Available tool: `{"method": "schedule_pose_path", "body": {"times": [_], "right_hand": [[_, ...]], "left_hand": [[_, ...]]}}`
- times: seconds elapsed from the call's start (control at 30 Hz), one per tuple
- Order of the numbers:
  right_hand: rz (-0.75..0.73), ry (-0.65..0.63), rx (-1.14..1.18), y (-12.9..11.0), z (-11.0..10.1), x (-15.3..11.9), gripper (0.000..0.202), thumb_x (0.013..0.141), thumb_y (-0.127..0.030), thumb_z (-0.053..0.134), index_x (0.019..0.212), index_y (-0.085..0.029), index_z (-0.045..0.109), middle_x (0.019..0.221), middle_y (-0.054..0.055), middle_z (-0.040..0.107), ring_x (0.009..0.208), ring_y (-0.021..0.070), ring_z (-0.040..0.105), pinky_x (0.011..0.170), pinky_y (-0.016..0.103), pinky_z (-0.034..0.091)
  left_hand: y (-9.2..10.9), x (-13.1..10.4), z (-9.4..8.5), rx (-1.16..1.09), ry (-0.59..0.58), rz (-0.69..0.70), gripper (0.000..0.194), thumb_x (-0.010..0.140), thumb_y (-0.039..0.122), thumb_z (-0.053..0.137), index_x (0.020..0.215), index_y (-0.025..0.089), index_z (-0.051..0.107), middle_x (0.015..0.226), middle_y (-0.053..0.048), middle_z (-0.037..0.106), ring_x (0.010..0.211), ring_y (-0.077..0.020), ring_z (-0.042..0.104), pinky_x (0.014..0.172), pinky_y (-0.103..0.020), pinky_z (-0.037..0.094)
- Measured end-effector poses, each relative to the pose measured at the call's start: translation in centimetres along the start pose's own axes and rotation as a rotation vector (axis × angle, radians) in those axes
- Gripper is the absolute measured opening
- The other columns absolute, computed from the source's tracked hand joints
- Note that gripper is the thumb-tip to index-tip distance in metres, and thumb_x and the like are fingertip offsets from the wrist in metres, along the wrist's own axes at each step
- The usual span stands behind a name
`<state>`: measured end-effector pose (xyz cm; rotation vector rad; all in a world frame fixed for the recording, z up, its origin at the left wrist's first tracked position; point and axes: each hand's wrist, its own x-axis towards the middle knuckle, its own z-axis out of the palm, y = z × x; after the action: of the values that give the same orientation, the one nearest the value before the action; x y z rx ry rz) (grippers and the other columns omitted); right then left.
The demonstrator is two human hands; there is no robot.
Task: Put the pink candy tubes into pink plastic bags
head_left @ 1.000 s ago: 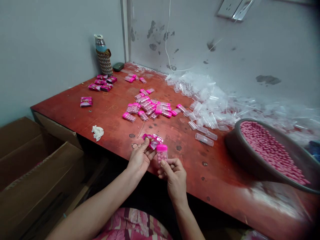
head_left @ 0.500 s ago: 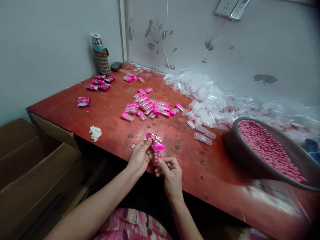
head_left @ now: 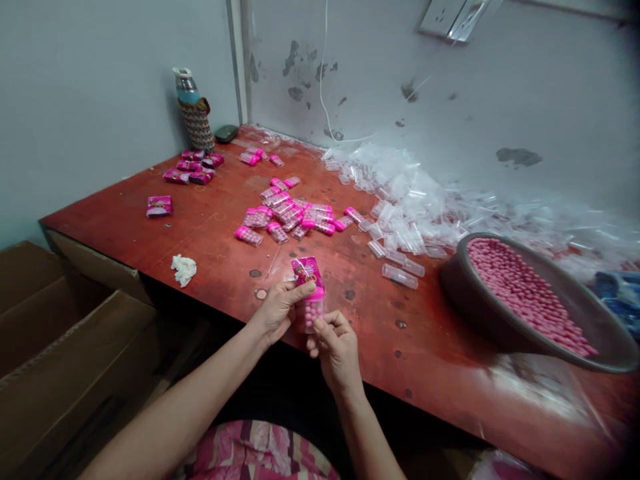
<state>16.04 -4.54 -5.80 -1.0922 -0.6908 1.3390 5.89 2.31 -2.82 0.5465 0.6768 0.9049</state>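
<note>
A clear tube of pink balls (head_left: 313,312) with a pink cap is held upright between my hands above the table's front edge. My left hand (head_left: 283,308) pinches a pink printed wrapper (head_left: 306,268) against the cap, its thumb on top. Near the tube's lower end, my right hand (head_left: 339,347) grips with thumb and fingers. Beyond them lies a loose pile of filled, pink-capped tubes (head_left: 290,212). Several pink packets (head_left: 190,167) rest at the far left, with one more packet (head_left: 159,207) nearer.
The red table (head_left: 210,233) bears a heap of clear empty tubes (head_left: 415,207) along the wall. At right stands a dark basin (head_left: 453,283) of pink balls. A covered bottle (head_left: 197,123), a white crumpled piece (head_left: 184,269) and cardboard boxes (head_left: 85,360) are at left.
The wrapper now stands flatter and more upright over the cap, with my left thumb moved onto it. The view has shifted slightly, so the table's things appear a little further left.
</note>
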Motion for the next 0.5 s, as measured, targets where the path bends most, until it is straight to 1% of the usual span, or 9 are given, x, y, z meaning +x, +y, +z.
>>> {"method": "schedule_pose_path", "body": {"times": [0.07, 0.2, 0.27, 0.37, 0.4, 0.5], "right_hand": [[-0.021, 0.004, -0.009, -0.12, -0.09, 0.06, 0.020, 0.073, -0.030, 0.062, 0.073, -0.018, 0.045, 0.057, -0.004, 0.058, 0.039, 0.0069, 0.050, 0.035, 0.015, 0.037], [-0.108, 0.107, -0.185, -0.47, -0.04, -0.05, 0.020, 0.071, -0.029, 0.064, 0.075, -0.018, 0.048, 0.053, -0.004, 0.057, 0.042, 0.0084, 0.052, 0.041, 0.019, 0.043], [-0.092, 0.108, -0.150, -0.49, -0.03, -0.02, 0.021, 0.071, -0.031, 0.064, 0.074, -0.018, 0.047, 0.054, -0.004, 0.057, 0.040, 0.0081, 0.051, 0.038, 0.018, 0.041], [-0.044, 0.079, -0.035, -0.50, -0.02, 0.07, 0.023, 0.071, -0.034, 0.062, 0.071, -0.019, 0.046, 0.052, -0.005, 0.056, 0.034, 0.0061, 0.046, 0.032, 0.015, 0.034], [-0.047, 0.087, -0.045, -0.55, 0.00, 0.07, 0.022, 0.071, -0.034, 0.062, 0.071, -0.019, 0.046, 0.052, -0.005, 0.056, 0.034, 0.0061, 0.046, 0.032, 0.015, 0.034], [-0.115, 0.166, -0.190, -0.75, 0.04, 0.03, 0.021, 0.069, -0.030, 0.065, 0.074, -0.018, 0.048, 0.051, -0.005, 0.055, 0.039, 0.0074, 0.050, 0.038, 0.017, 0.040]], "left_hand": [[0.24, 0.09, 0.08, 0.047, -0.012, 0.009, 0.018, 0.061, 0.023, 0.070, 0.059, 0.009, 0.060, 0.050, -0.002, 0.057, 0.041, -0.0091, 0.050, 0.043, -0.020, 0.041], [0.21, 0.10, 0.27, 0.136, 0.002, 0.031, 0.016, 0.062, 0.024, 0.069, 0.064, 0.008, 0.063, 0.055, -0.005, 0.060, 0.045, -0.0096, 0.053, 0.045, -0.020, 0.041], [0.07, 0.03, 0.32, 0.172, 0.003, 0.048, 0.019, 0.063, 0.026, 0.068, 0.066, 0.008, 0.064, 0.057, -0.006, 0.062, 0.046, -0.0105, 0.053, 0.046, -0.021, 0.041], [-0.19, -0.03, 0.34, 0.191, 0.012, 0.058, 0.019, 0.062, 0.026, 0.068, 0.064, 0.007, 0.064, 0.057, -0.007, 0.062, 0.046, -0.0108, 0.053, 0.047, -0.022, 0.042], [-0.30, -0.04, 0.35, 0.187, 0.019, 0.049, 0.018, 0.062, 0.025, 0.069, 0.064, 0.007, 0.064, 0.057, -0.006, 0.062, 0.047, -0.0107, 0.054, 0.048, -0.021, 0.042], [-0.65, -0.11, 0.43, 0.155, 0.037, 0.026, 0.017, 0.061, 0.024, 0.069, 0.065, 0.008, 0.065, 0.059, -0.006, 0.063, 0.051, -0.0113, 0.055, 0.051, -0.021, 0.043]]}}
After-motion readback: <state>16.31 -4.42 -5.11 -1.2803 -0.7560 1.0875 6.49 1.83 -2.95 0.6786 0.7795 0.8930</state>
